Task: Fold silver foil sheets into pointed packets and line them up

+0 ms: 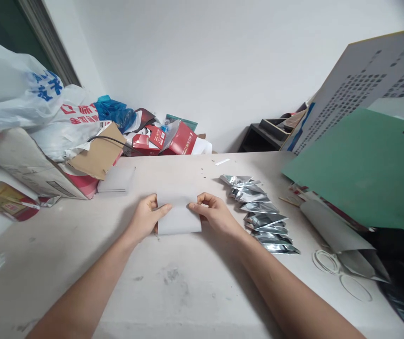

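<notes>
A small pale grey paper sheet (179, 217) lies on the white table (173, 282) in front of me. My left hand (148, 218) pinches its left edge, thumb on top. My right hand (213, 213) pinches its right edge the same way. Just right of my right hand runs a row of several shiny silver foil packets (261, 220), overlapping one another toward me.
A stack of pale sheets (117, 180) rests at the left by a cardboard box (25, 165) and plastic bags (14, 94). Red boxes (173, 139) stand at the back. A green board (367, 165) and white rubber rings (329, 261) are on the right.
</notes>
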### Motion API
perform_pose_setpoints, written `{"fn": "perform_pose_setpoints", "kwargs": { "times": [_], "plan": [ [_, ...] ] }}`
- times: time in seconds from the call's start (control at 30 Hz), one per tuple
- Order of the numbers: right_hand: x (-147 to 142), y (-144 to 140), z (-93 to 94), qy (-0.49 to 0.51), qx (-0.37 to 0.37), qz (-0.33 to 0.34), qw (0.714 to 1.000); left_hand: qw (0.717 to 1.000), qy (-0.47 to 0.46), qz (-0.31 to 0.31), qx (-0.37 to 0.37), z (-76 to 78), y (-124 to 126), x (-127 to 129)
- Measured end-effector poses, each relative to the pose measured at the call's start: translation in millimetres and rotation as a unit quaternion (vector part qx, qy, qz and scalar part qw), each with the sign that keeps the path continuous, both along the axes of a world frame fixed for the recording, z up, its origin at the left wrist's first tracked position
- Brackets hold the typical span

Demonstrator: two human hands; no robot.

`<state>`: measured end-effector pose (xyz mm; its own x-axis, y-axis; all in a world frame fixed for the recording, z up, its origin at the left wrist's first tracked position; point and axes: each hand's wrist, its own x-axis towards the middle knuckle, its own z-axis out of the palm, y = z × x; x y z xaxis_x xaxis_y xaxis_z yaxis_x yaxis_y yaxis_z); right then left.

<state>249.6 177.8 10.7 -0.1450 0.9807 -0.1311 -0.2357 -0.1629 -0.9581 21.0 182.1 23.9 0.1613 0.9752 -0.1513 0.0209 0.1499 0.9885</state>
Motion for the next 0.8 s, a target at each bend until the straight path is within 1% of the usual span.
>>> {"fn": "perform_pose_setpoints", "kwargs": {
  "times": [0.07,0.13,0.23,0.3,0.33,0.4,0.5,0.57,0.63,0.73,0.8],
  "plan": [
    [1.4,2.2,-1.8,0.011,0.009,0.008,1.000,0.999,-0.050,0.003,-0.008,2.6,2.2,-3.2],
    [2.2,4.4,-3.5,0.049,0.006,0.024,0.998,0.994,-0.107,0.003,-0.036,6.0,4.4,-6.6],
    [2.9,6.4,-4.1,0.104,-0.001,0.042,0.994,0.977,-0.191,-0.006,-0.094,10.1,6.4,-10.5],
    [3.3,6.2,-2.9,0.116,0.005,0.045,0.992,0.969,-0.225,-0.011,-0.103,11.2,6.2,-11.8],
    [3.5,5.7,-2.0,0.118,0.010,0.047,0.992,0.970,-0.226,-0.009,-0.095,11.2,5.8,-12.2],
    [3.6,4.4,-0.5,0.099,0.024,0.045,0.994,0.980,-0.186,-0.003,-0.074,10.6,4.4,-13.1],
    [3.4,3.5,-0.5,0.015,0.052,0.012,0.998,0.997,-0.059,-0.021,-0.053,9.5,2.6,-14.1],
    [3.8,4.0,-1.9,-0.032,0.065,-0.006,0.997,0.999,0.000,-0.036,-0.031,9.2,2.3,-13.7],
    [4.5,4.8,-3.3,-0.059,0.072,-0.002,0.996,0.999,0.007,-0.033,0.010,8.5,2.9,-11.9],
    [5.3,4.9,-3.7,-0.080,0.087,0.015,0.993,0.997,-0.027,0.022,0.072,6.2,4.9,-8.1],
    [5.0,4.2,-3.1,-0.079,0.107,0.025,0.991,0.994,-0.033,0.052,0.088,4.5,6.2,-6.5]
  ]
}}
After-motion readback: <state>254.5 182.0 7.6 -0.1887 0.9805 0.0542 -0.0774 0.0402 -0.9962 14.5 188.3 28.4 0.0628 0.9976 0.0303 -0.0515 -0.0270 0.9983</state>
